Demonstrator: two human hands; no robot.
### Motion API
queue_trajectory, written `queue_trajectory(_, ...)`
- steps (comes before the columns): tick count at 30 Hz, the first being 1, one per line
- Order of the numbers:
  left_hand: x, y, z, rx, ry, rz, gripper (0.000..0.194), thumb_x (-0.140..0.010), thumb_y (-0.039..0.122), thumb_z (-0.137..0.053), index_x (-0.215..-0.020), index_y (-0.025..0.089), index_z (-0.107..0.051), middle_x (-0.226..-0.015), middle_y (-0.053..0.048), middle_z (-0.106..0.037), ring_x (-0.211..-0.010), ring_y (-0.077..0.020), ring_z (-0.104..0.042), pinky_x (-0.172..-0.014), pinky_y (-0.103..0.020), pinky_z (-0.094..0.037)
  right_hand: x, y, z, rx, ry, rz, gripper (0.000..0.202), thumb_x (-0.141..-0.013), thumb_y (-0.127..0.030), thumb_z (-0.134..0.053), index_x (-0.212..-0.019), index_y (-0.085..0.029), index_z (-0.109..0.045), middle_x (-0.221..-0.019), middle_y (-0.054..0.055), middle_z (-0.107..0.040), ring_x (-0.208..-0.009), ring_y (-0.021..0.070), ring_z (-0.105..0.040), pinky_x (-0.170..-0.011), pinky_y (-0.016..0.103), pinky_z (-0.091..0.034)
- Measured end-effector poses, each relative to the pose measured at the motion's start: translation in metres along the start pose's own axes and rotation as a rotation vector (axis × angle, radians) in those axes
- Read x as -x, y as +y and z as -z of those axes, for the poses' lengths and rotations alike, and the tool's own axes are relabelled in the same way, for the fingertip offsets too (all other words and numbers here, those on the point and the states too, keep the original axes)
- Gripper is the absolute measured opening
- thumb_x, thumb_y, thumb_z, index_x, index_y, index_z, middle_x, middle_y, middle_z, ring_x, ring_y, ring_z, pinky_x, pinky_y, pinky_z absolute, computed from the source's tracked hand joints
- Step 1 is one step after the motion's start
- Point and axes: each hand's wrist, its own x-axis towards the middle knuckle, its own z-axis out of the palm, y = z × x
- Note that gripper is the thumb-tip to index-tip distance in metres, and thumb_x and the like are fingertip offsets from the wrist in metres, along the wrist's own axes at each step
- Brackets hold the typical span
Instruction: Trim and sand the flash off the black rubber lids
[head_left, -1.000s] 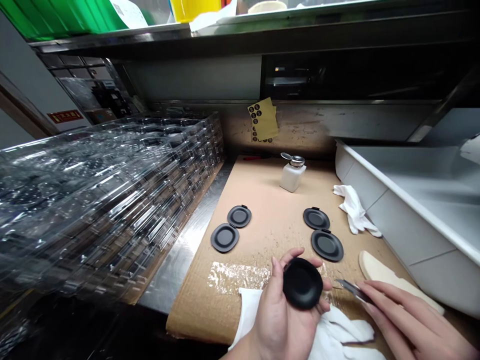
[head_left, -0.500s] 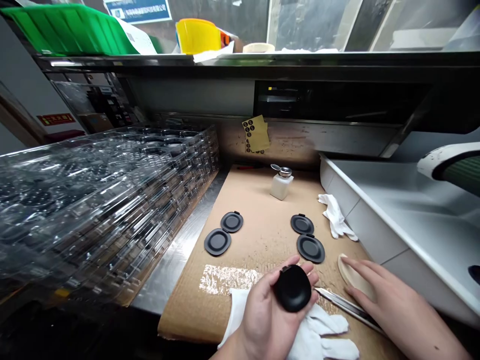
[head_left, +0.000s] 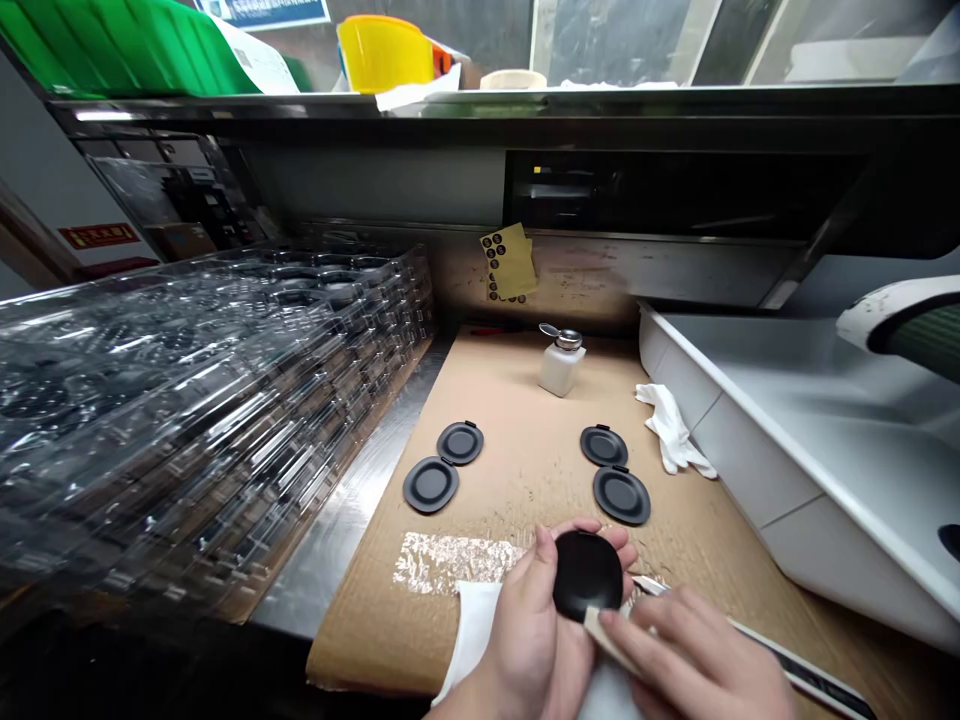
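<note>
Disc (head_left: 587,572), smooth, black, plastic-looking, gripped in upturned left hand (head_left: 534,625) above brown cardboard sheet (head_left: 517,400); flat cream pad (head_left: 602,630), pinched in right hand (head_left: 694,655), meets its lower edge. Handling of this piece appears unfinished; two pairs of dished dark-grey discs (head_left: 431,485) lie beyond, their completion unclear.

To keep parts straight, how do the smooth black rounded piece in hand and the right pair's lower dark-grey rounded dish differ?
The smooth black rounded piece lies in the left hand; the dark-grey rounded dish lies on the brown cardboard sheet. The piece shows a plain face; the dish, a sunken centre. Both are dark and rounded.
</note>
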Motion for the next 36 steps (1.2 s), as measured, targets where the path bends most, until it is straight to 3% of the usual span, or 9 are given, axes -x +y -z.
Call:
queue_trajectory(3, -0.001, 0.000, 0.000, -0.023, -0.050, -0.016, 0.035, -0.086, 0.038, -0.038, -0.092, 0.010, -0.058, -0.101, -0.015, -0.062, -0.099, -0.0254, -0.055, -0.091, -0.041, -0.034, -0.008, 0.022, 0.006, -0.024, -0.016, -0.079, 0.034, -0.079, -0.014, -0.051, -0.112, -0.018, -0.053, -0.086, 0.006, -0.060, -0.074, 0.0125, -0.054, -0.061, 0.023, -0.046)
queue_trajectory(6, -0.001, 0.000, 0.001, -0.053, -0.016, -0.033, 0.033, -0.086, 0.037, -0.039, -0.094, 0.011, -0.058, -0.102, -0.013, -0.061, -0.098, -0.0252, -0.055, -0.088, -0.040, -0.036, -0.016, 0.034, 0.010, 0.000, 0.010, -0.151, 0.033, -0.080, -0.016, -0.052, -0.112, -0.022, -0.054, -0.089, 0.005, -0.059, -0.077, 0.0115, -0.053, -0.062, 0.022, -0.046)
queue_trajectory(9, 0.000, -0.001, 0.001, -0.031, 0.014, -0.038, 0.033, -0.086, 0.038, -0.039, -0.095, 0.012, -0.057, -0.101, -0.013, -0.062, -0.099, -0.0256, -0.055, -0.088, -0.040, -0.037, -0.014, 0.027, 0.009, 0.017, 0.018, -0.161, 0.034, -0.079, -0.017, -0.052, -0.113, -0.022, -0.054, -0.089, 0.005, -0.060, -0.078, 0.0112, -0.054, -0.064, 0.021, -0.046)
queue_trajectory(15, -0.002, -0.002, 0.000, 0.002, -0.016, -0.014, 0.034, -0.086, 0.038, -0.038, -0.093, 0.011, -0.057, -0.097, -0.015, -0.063, -0.095, -0.0240, -0.057, -0.089, -0.040, -0.036, 0.000, 0.011, 0.006, -0.047, -0.071, -0.005, 0.032, -0.075, -0.016, -0.055, -0.107, -0.019, -0.056, -0.081, 0.004, -0.061, -0.070, 0.0100, -0.055, -0.062, 0.019, -0.047)
queue_trajectory(22, 0.002, -0.001, 0.000, -0.041, -0.012, -0.027, 0.031, -0.087, 0.035, -0.038, -0.093, 0.013, -0.058, -0.099, -0.011, -0.061, -0.095, -0.0211, -0.055, -0.086, -0.037, -0.038, -0.018, 0.031, 0.014, 0.043, 0.023, -0.244, 0.027, -0.081, -0.021, -0.051, -0.106, -0.025, -0.057, -0.089, 0.002, -0.060, -0.080, 0.0100, -0.056, -0.068, 0.019, -0.047)
queue_trajectory(26, 0.002, 0.000, -0.001, -0.007, -0.006, -0.014, 0.030, -0.086, 0.036, -0.040, -0.092, 0.012, -0.057, -0.096, -0.013, -0.063, -0.092, -0.0220, -0.057, -0.090, -0.039, -0.035, -0.006, 0.032, 0.024, -0.064, 0.002, -0.145, 0.033, -0.080, -0.021, -0.052, -0.113, -0.020, -0.053, -0.092, 0.004, -0.061, -0.082, 0.0099, -0.057, -0.071, 0.017, -0.047)
queue_trajectory(30, -0.001, -0.002, -0.001, 0.020, -0.033, -0.008, 0.033, -0.085, 0.038, -0.039, -0.093, 0.011, -0.056, -0.098, -0.015, -0.062, -0.095, -0.0231, -0.056, -0.093, -0.040, -0.032, 0.008, 0.025, 0.027, -0.138, -0.071, -0.076, 0.027, -0.083, -0.020, -0.047, -0.109, -0.021, -0.056, -0.092, 0.004, -0.063, -0.083, 0.0116, -0.057, -0.069, 0.019, -0.048)
queue_trajectory(36, 0.000, -0.002, 0.003, -0.003, -0.049, 0.029, 0.039, -0.085, 0.044, -0.035, -0.095, 0.012, -0.055, -0.094, -0.012, -0.060, -0.090, -0.0209, -0.056, -0.093, -0.039, -0.032, -0.010, -0.002, 0.009, -0.095, 0.030, 0.030, 0.027, -0.083, -0.022, -0.047, -0.107, -0.016, -0.058, -0.089, 0.005, -0.065, -0.077, 0.0128, -0.056, -0.069, 0.025, -0.048)
